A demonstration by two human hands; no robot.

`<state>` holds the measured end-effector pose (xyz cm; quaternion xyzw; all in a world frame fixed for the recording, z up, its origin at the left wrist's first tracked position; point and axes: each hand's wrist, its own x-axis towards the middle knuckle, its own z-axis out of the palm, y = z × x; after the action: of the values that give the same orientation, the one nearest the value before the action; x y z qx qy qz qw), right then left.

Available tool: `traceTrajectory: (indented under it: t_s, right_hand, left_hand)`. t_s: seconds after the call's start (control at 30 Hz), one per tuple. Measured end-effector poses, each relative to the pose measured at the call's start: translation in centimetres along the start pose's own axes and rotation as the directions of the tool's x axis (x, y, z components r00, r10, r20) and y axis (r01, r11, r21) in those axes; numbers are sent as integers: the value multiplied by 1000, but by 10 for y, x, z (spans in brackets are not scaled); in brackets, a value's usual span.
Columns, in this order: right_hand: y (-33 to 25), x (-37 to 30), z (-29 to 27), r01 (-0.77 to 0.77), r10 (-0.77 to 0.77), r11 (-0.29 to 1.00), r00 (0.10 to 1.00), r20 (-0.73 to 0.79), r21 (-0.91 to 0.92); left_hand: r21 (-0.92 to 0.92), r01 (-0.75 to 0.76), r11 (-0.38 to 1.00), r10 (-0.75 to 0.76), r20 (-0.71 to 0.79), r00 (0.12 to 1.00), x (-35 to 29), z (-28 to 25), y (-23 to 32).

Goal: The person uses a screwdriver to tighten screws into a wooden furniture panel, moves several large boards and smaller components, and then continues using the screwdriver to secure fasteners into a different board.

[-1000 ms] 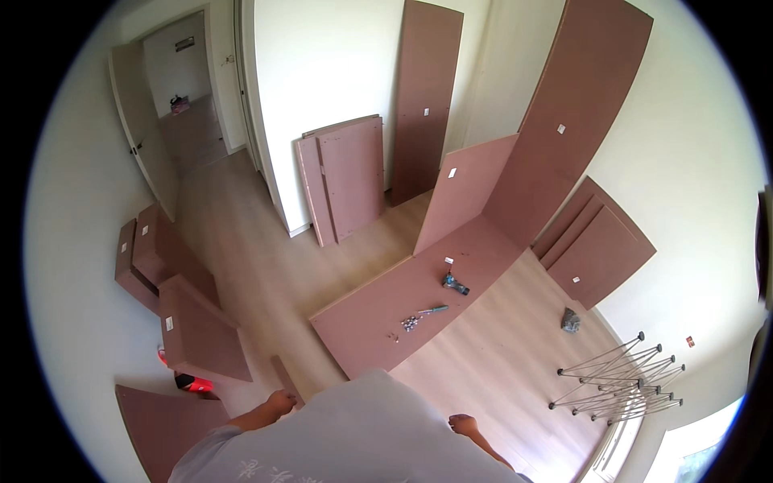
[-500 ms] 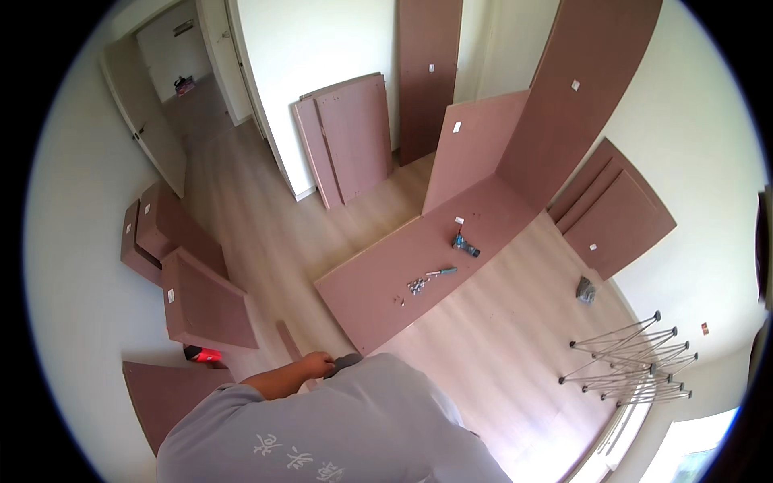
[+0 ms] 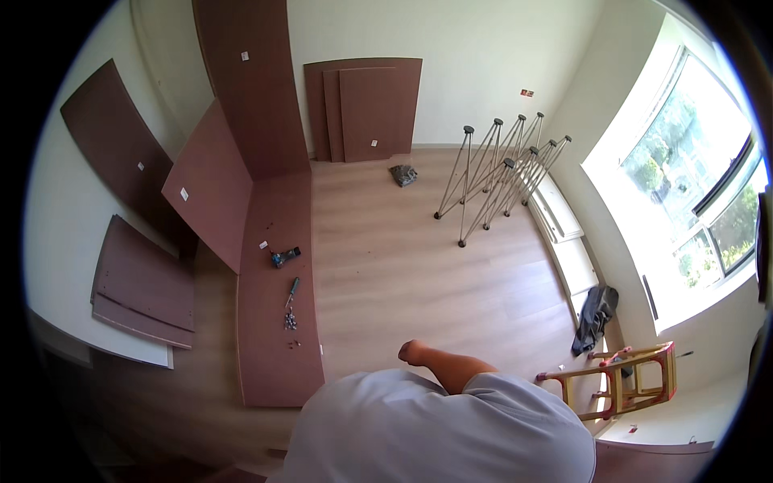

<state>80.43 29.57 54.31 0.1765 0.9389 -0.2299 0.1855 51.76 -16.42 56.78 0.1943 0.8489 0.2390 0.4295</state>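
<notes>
My right hand (image 3: 412, 352) hangs in front of my grey shirt, over the bare wood floor, and touches nothing that I can see. Its fingers point down and away, so whether they are curled or spread does not show. My left hand is out of view, hidden by my body. To the left lies a long brown panel (image 3: 278, 362) with two panels standing up from its far part. On it rest a blue-and-black cordless drill (image 3: 285, 257), a screwdriver (image 3: 292, 291) and a small heap of metal fittings (image 3: 290, 321).
Brown boards (image 3: 374, 113) lean on the far wall, near a dark plastic bag (image 3: 403, 175). Folding metal legs (image 3: 487, 185) stand on the right. A yellow stepladder (image 3: 620, 386) and a black bag (image 3: 595, 318) sit below the window (image 3: 684, 161). More boards (image 3: 145, 282) lean at left.
My view has swung to the right, bringing in the window and stepladder. The doorway and the boards by it have left view. My left hand has gone out of sight; my right hand has appeared.
</notes>
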Motion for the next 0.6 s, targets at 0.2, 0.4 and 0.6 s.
traceTrajectory:
  t_s: [0.2,0.4,0.6]
  right_hand:
    - [-5,14,-1,86,-43,959,986,159,-271]
    - [-16,-8,0,70,-9,971,966,258,-230]
    - [-12,-13,20,35,15,990,939,344,-137]
  left_hand:
    - [-75,11,997,-9,31,999,-24,-25,13]
    - [-276,-71,959,117,154,981,-72,-74,81]
    - [-588,-192,786,482,387,786,-139,-135,200]
